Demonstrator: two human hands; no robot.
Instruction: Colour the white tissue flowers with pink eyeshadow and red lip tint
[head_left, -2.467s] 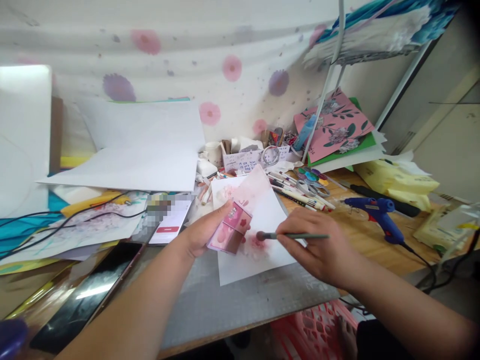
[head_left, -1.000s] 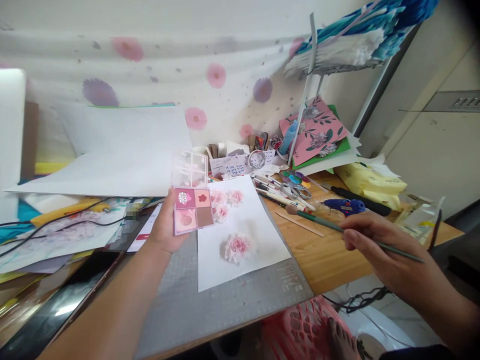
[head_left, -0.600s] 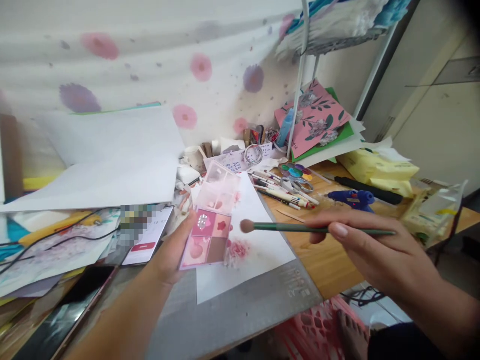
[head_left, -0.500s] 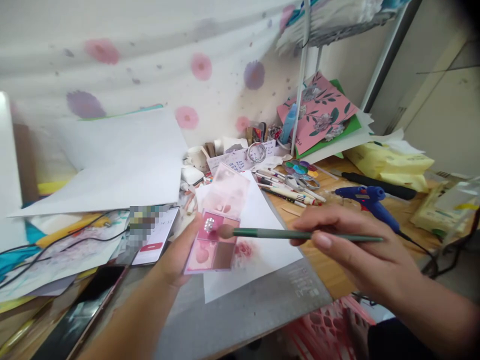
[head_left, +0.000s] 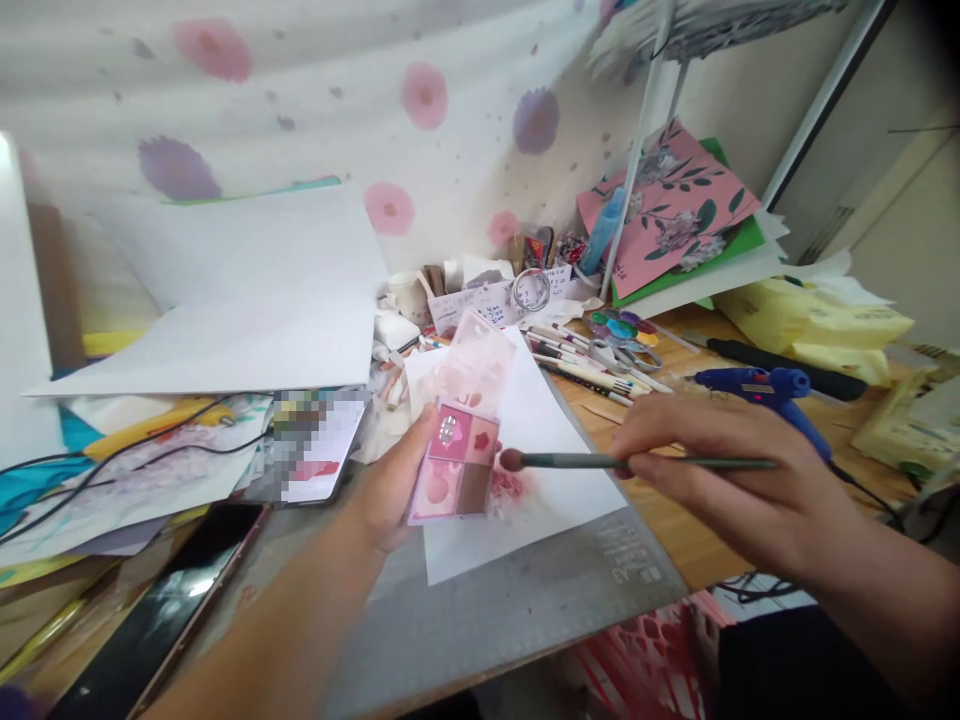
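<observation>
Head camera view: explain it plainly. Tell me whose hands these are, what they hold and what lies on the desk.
No machine here: the camera sits on a person's head, looking forward and down, so both arms are that person's own. The left hand holds an open palette of pink and brown pans, clear lid tipped back. The right hand holds a thin green brush, its reddish tip beside the palette, above a white sheet with a pink smudge. The sheet lies on a grey cutting mat on a wooden desk. Nearby lie a blue glue gun, scissors, pens and a dark phone.
</observation>
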